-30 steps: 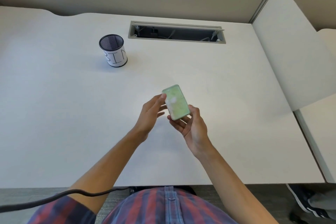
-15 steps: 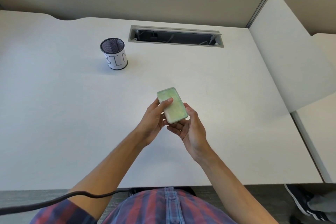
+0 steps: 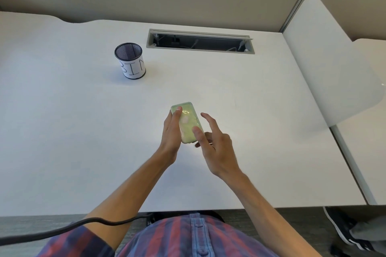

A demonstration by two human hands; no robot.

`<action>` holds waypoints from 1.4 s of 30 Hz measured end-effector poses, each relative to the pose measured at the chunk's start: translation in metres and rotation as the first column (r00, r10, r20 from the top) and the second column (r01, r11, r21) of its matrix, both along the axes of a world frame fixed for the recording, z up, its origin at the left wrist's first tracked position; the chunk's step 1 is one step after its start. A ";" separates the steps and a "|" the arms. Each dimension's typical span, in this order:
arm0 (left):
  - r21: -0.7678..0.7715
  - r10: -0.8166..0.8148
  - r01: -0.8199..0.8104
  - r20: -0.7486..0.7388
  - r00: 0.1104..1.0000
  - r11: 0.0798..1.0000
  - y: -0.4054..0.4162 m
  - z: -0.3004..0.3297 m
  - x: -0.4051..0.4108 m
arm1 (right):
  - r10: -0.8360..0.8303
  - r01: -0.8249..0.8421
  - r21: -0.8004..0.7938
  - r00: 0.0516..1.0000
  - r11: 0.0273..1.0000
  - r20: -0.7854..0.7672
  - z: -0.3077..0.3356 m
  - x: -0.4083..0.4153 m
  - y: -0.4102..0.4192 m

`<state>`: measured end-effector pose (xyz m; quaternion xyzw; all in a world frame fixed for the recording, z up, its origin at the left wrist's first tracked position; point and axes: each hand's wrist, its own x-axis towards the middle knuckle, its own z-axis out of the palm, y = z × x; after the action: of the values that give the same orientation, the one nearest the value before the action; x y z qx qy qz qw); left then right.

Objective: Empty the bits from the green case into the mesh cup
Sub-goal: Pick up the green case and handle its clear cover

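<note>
A pale green, translucent case (image 3: 187,121) is held above the middle of the white desk, its lid closed and facing up. My left hand (image 3: 172,133) grips its left edge, with a fingertip at the far left corner. My right hand (image 3: 213,142) sits at the near right end, thumb pressed on the lid, index finger lifted and spread off to the right. The bits inside cannot be made out. The black mesh cup (image 3: 130,60), wrapped in white paper marked "BIN", stands upright far to the left at the back, well apart from both hands.
A recessed cable slot (image 3: 200,41) lies open at the back of the desk (image 3: 83,131). A white divider panel (image 3: 332,64) rises on the right. A black cable (image 3: 62,229) crosses below the front edge. A shoe (image 3: 342,227) shows at lower right.
The case has turned nearer to lengthwise and lies flatter. My left hand has slid along its left edge; my right hand came from beneath to the near end, index finger lifted.
</note>
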<state>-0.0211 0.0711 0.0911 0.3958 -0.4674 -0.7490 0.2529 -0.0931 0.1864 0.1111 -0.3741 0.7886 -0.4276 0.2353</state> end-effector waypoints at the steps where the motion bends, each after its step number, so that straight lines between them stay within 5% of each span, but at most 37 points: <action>1: -0.001 0.004 -0.004 -0.001 1.000 1.000 0.000 0.000 0.001 | 0.018 -0.005 0.078 0.985 0.997 -0.170 0.001 -0.002 0.002; 3: 0.000 0.001 -0.001 0.002 1.000 1.000 0.000 -0.001 0.003 | 0.012 0.045 0.130 0.913 0.991 -0.408 0.003 -0.002 0.004; 8: 0.009 -0.016 0.016 0.017 1.000 1.000 -0.001 0.002 0.005 | -0.061 0.013 -0.079 0.756 0.997 -0.651 0.002 0.002 0.008; 13: 0.006 -0.022 0.022 0.015 1.000 1.000 0.002 -0.001 0.008 | 0.055 -0.192 -0.105 0.678 0.976 -0.733 -0.001 0.008 0.007; 29: 0.039 0.084 -0.084 -0.004 0.996 0.996 0.007 -0.009 0.010 | -0.046 -0.304 -0.163 0.357 0.938 -0.933 0.008 0.017 0.006; 42: 0.061 0.071 -0.071 0.003 0.998 0.996 0.009 -0.002 0.013 | -0.065 -0.347 -0.223 0.414 0.911 -0.908 0.013 0.016 0.004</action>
<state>-0.0084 0.0800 0.0892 0.4198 -0.4299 -0.7535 0.2668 -0.0767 0.1904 0.1246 -0.6479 0.6566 -0.2817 -0.2641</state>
